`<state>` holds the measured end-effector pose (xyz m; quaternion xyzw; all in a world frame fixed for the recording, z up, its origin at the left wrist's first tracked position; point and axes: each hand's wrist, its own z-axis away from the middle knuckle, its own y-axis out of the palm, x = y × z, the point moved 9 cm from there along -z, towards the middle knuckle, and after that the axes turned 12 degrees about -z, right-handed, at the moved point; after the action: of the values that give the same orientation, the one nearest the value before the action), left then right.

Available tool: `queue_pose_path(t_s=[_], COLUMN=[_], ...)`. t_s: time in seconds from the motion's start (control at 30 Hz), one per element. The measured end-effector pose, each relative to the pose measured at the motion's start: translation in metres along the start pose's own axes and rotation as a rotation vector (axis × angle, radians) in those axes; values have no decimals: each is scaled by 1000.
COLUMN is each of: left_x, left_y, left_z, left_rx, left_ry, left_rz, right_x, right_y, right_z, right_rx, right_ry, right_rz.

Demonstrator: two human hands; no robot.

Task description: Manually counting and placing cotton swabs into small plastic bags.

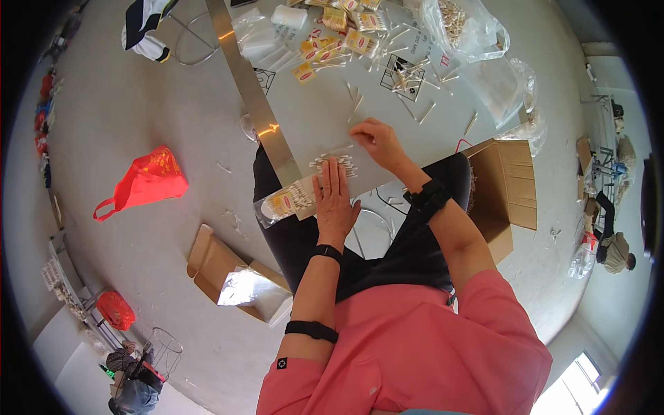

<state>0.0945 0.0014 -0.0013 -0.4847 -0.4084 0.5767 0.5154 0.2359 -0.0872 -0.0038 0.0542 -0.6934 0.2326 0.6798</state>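
My left hand (335,197) lies flat, fingers together, pressing down a row of cotton swabs (335,164) at the near edge of the table (311,104), holding nothing. My right hand (377,140) is just beyond, fingers curled on the tabletop; whether it pinches a swab I can't tell. A filled clear packet (285,202) sits left of the palm. Best to keep the swabs squared and tips level under the palm.

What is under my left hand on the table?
The left hand lies flat on a row of cotton swabs at the table edge. Swab ends show beyond the fingertips; the rest is covered.
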Motion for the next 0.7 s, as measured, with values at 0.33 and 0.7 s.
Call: queue_pose_path(t_s=[0.33, 0.7], left_x=[-2, 0], left_y=[2, 1], left_z=[0, 7], left_rx=[-6, -12], left_ry=[14, 41], left_rz=[2, 53], right_x=[11, 8], right_y=[41, 2], right_z=[13, 52], right_rx=[184, -326], right_ry=[-139, 20], right_rz=[126, -13])
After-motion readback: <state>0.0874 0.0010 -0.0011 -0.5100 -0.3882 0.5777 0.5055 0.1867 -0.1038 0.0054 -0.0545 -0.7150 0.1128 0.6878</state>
